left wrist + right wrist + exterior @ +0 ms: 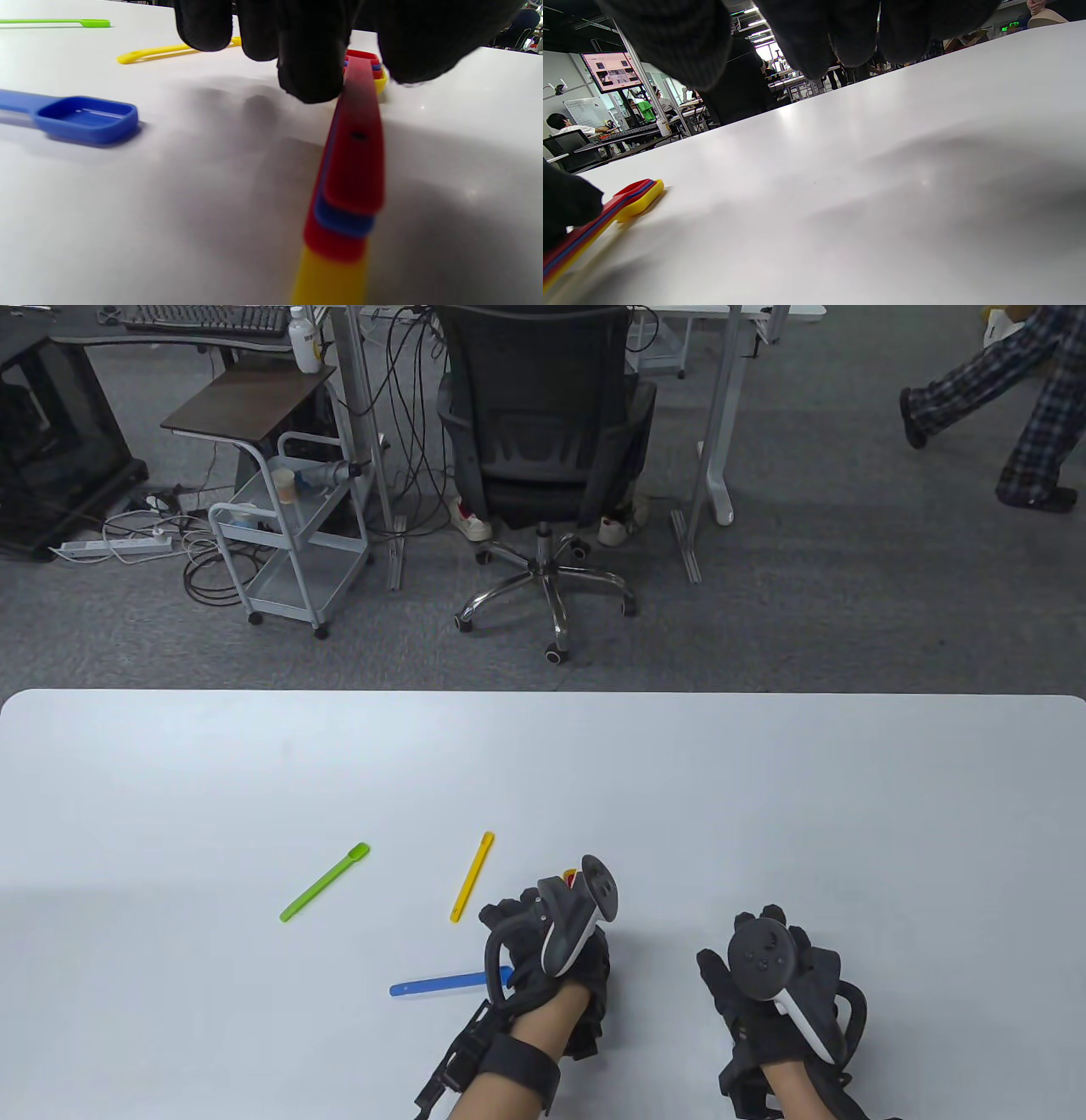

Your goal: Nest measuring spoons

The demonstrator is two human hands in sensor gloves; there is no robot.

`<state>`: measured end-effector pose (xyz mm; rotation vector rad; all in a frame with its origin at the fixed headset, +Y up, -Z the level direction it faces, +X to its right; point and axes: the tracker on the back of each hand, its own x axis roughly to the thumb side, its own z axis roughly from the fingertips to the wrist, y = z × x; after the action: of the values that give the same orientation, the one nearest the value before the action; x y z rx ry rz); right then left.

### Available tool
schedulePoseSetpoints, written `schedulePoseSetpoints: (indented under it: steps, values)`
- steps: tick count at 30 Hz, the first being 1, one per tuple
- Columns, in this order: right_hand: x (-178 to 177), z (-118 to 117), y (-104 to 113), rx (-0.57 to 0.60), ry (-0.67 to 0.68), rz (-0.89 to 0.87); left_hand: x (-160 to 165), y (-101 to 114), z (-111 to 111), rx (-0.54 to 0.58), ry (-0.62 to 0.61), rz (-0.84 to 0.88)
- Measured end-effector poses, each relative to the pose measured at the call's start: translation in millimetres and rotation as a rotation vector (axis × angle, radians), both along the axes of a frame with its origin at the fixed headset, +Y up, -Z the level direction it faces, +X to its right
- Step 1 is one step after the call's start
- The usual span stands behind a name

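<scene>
- Nested spoon stack [354,169], red on blue, red and yellow, lies under the left hand [551,950], whose fingers [312,80] pinch its handles.
- Blue spoon [445,984], slim yellow spoon [472,875] and green spoon [324,881] lie loose to the left.
- Right hand [776,984] rests spread on the white table [848,814], holding nothing.

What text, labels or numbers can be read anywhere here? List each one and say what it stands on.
None can be read.
The bottle label on the far desk: too small.
The monitor and whiteboard in the right wrist view: blurred.
The nested spoon stack and loose blue spoon: no markings visible.
</scene>
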<state>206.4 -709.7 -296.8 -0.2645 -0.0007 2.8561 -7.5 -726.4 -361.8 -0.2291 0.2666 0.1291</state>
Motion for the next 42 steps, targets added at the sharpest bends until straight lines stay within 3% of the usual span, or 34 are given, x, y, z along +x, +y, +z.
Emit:
schedulePoseSetpoints:
  steps: [9, 21, 31, 42]
  values:
    - [0, 0, 0, -0.002, -0.001, 0.001, -2, 6, 2, 0.016, -0.035, -0.023]
    - [-1, 1, 0, 0.004, 0.006, 0.007, -18, 35, 21, 0.126, -0.145, -0.051]
    - [-3, 2, 1, 0.032, 0.011, 0.011, -46, 54, 37, 0.190, -0.230, -0.087]
    - [-2, 2, 2, 0.042, 0.009, 0.012, -91, 59, 46, 0.204, -0.300, -0.088]
